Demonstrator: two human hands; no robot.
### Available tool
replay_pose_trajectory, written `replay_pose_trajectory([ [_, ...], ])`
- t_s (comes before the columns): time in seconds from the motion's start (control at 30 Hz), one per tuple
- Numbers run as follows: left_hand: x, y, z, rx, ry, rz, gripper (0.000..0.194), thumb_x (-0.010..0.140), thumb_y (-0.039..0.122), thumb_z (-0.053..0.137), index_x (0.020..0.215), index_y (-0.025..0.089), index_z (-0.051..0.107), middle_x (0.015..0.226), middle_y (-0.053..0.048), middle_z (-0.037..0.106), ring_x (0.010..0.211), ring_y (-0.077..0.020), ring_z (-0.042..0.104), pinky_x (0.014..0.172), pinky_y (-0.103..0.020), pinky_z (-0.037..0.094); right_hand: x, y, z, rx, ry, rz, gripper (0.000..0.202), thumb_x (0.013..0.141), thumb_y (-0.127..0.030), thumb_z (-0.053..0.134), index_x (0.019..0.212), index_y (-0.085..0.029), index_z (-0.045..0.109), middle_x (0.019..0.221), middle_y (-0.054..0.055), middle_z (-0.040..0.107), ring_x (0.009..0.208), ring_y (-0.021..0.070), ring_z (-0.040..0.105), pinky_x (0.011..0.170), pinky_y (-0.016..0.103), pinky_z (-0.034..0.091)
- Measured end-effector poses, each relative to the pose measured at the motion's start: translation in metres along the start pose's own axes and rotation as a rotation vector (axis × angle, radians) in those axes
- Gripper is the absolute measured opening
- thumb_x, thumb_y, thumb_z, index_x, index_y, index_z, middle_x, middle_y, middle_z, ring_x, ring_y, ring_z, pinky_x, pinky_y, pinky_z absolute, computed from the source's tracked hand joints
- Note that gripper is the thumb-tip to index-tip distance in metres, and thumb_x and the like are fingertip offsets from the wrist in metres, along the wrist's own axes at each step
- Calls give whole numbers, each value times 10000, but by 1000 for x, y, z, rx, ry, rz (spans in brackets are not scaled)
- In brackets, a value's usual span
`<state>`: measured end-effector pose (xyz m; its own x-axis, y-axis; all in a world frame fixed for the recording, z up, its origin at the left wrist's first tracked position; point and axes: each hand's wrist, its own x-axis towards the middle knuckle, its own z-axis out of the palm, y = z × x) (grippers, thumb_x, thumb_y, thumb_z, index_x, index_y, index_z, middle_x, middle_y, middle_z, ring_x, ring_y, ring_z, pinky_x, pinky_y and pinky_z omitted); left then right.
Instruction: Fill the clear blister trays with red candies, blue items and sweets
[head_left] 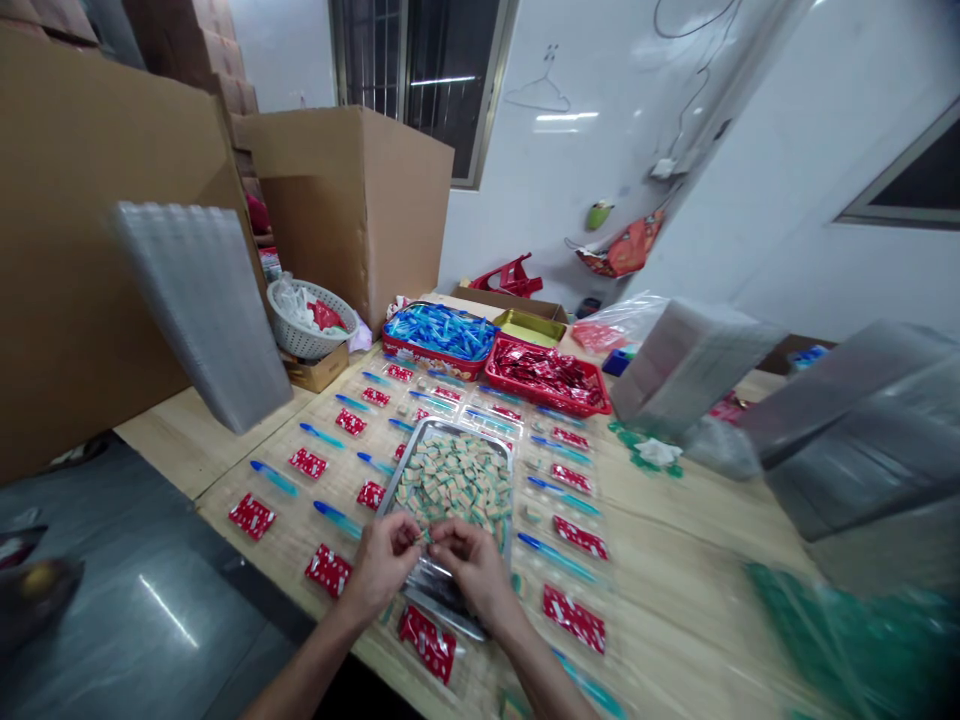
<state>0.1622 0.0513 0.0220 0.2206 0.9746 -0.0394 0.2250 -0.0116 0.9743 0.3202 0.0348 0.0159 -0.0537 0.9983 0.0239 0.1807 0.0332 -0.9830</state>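
A metal tray holds a heap of small beige-and-green squares, perhaps bits of sponge. Over its near end, my left hand and my right hand meet with fingertips pinched. Between them is one small greenish square, partly hidden by the fingers. Around and under the tray lie clear plastic trays in rows, many bearing a blue pen-like stick and a red packet with white dots. Some compartments to the right also contain a beige square.
Behind the rows stand a tin of blue sticks and a red basket of red packets. Stacks of clear plastic trays rise at left and right. Cardboard boxes and a white basket stand back left. Green plastic lies front right.
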Motion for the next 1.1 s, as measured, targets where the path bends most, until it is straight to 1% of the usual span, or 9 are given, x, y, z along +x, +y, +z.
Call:
replay_pose_trajectory([
  [0.13, -3, 0, -6, 279, -32, 38, 100, 643, 87, 518, 670, 169, 569, 620, 20, 545, 586, -129, 521, 557, -230, 364, 5, -11, -20, -523, 62, -173, 135, 740, -126, 513, 746, -196, 629, 812, 31, 670, 841, 198, 584, 803, 342, 372],
  [0.2, -5, 0, -8, 399, -79, 72, 139, 641, 61, 503, 675, 171, 580, 645, 15, 551, 600, -130, 516, 565, -232, 353, 10, -16, -25, -730, 29, -223, 189, 756, -89, 504, 813, -200, 647, 882, 38, 672, 892, 203, 569, 832, 353, 325],
  [0.3, -6, -2, -7, 486, -121, 106, 164, 646, 54, 495, 699, 178, 589, 669, 12, 552, 616, -133, 510, 569, -232, 345, 17, -18, -21, -920, -52, -285, 217, 792, -89, 512, 896, -212, 657, 945, 51, 646, 918, 206, 536, 820, 346, 296],
  [0.4, -7, -4, -5, 497, -120, 118, 168, 650, 55, 485, 709, 178, 582, 685, 6, 551, 622, -133, 506, 569, -232, 343, 23, -19, -14, -1016, -82, -313, 198, 800, -80, 516, 851, -206, 660, 916, 59, 617, 905, 209, 508, 794, 338, 285],
  [0.57, -8, -4, -6, 489, -125, 123, 171, 646, 55, 475, 717, 176, 573, 696, 5, 553, 610, -128, 495, 572, -235, 342, 22, -20, -12, -934, -70, -313, 216, 807, -65, 492, 715, -196, 636, 841, 41, 616, 846, 192, 513, 776, 326, 295],
  [0.73, -9, -2, -6, 491, -125, 118, 150, 657, 70, 479, 712, 172, 575, 692, 0, 556, 623, -135, 508, 582, -240, 348, 11, -19, -14, -757, -86, -272, 203, 799, -75, 472, 737, -190, 628, 743, 18, 644, 794, 183, 540, 820, 317, 340],
  [0.83, -10, -1, -6, 490, -127, 114, 166, 643, 57, 478, 711, 171, 578, 683, 3, 555, 629, -137, 513, 585, -242, 350, 5, -18, -13, -667, -57, -241, 187, 784, -91, 473, 719, -191, 616, 749, 20, 650, 805, 188, 548, 824, 321, 360],
  [0.97, -10, 1, -7, 406, -106, 91, 168, 622, 47, 488, 695, 169, 576, 667, 8, 553, 623, -136, 527, 583, -237, 371, 1, -16, -7, -457, 8, -163, 132, 750, -122, 499, 688, -191, 593, 717, 19, 631, 739, 178, 569, 707, 275, 406],
  [1.1, -10, 1, -7, 246, -85, 50, 157, 615, 46, 489, 693, 169, 548, 643, 15, 551, 618, -139, 552, 584, -234, 405, -2, -15, 1, -313, -30, -53, 108, 701, -120, 516, 677, -183, 601, 657, 5, 621, 664, 168, 583, 632, 250, 412],
])
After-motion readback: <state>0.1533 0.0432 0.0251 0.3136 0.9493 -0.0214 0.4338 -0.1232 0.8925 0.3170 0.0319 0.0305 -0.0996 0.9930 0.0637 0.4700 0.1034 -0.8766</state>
